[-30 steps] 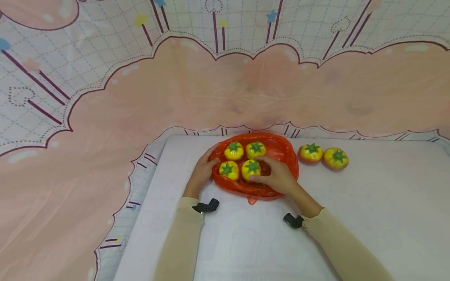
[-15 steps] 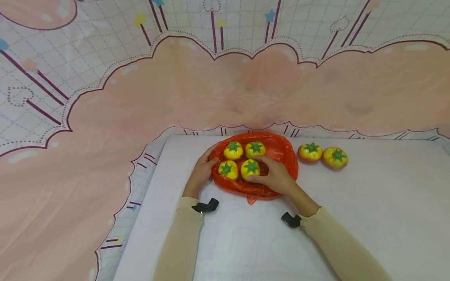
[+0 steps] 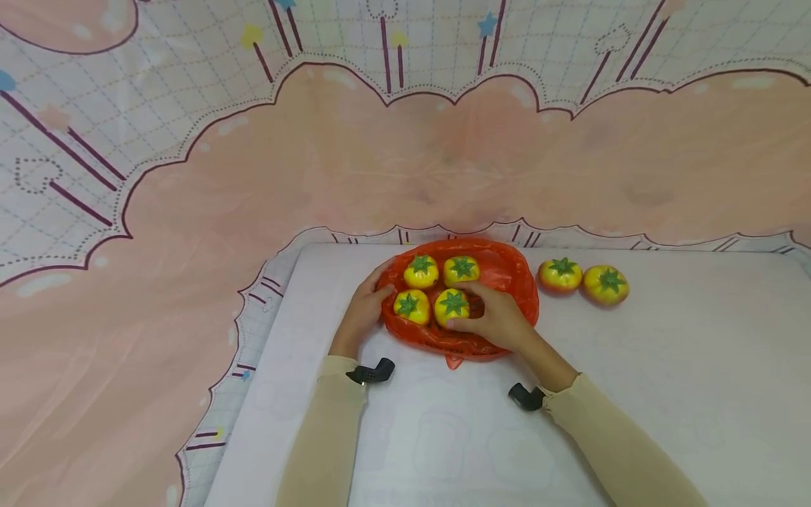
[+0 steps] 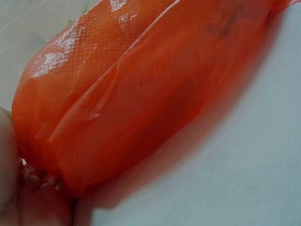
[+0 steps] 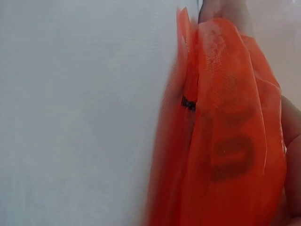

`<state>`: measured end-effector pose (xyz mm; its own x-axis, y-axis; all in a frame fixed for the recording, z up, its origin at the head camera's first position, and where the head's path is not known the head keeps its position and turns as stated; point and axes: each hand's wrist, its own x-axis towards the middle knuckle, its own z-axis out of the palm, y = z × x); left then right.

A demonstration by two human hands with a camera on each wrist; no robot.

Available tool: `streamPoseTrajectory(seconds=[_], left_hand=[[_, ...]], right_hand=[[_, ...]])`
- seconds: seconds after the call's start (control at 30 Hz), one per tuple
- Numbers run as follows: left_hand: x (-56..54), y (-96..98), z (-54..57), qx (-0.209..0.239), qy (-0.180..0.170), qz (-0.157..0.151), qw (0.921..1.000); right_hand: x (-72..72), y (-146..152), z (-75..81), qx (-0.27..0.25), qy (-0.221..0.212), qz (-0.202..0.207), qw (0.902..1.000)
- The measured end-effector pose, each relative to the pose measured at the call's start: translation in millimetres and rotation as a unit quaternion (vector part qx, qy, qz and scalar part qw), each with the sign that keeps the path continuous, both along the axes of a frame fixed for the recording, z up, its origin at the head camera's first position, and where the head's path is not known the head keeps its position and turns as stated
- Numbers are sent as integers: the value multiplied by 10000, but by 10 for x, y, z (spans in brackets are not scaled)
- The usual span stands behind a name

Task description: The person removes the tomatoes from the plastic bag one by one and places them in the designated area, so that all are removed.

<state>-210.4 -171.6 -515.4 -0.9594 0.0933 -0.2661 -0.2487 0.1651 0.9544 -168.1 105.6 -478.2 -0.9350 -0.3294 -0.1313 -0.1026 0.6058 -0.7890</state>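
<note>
A red plastic bag (image 3: 497,264) lies spread wide with its rim rolled into a ring. Inside it sit several yellow tomatoes (image 3: 421,271) with green star-shaped tops. My left hand (image 3: 366,310) grips the bag's left rim, its thumb over the edge; the left wrist view shows the red film (image 4: 141,103) between thumb and fingers. Reaching over the right side, my right hand (image 3: 500,317) holds the front right tomato (image 3: 451,307) between thumb and fingers. In the right wrist view, the bag's side (image 5: 230,141) hides that tomato and most of the hand.
Two more yellow-red tomatoes, a nearer-to-bag one (image 3: 560,275) and an outer one (image 3: 605,285), lie right of the bag on the white table (image 3: 437,436). A patterned pink and white cloth (image 3: 405,169) hangs behind the table's back edge.
</note>
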Motion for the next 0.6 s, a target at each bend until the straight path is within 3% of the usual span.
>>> streamPoseTrajectory(seconds=[0.4, 0.6], left_hand=[[0, 6, 26, -122, 2, 0, 9999], [-19, 6, 23, -126, 56, -21, 9999]], right_hand=[[33, 50, 70, 218, -81, -92, 9997], [33, 78, 98, 247, 86, -78, 9996]])
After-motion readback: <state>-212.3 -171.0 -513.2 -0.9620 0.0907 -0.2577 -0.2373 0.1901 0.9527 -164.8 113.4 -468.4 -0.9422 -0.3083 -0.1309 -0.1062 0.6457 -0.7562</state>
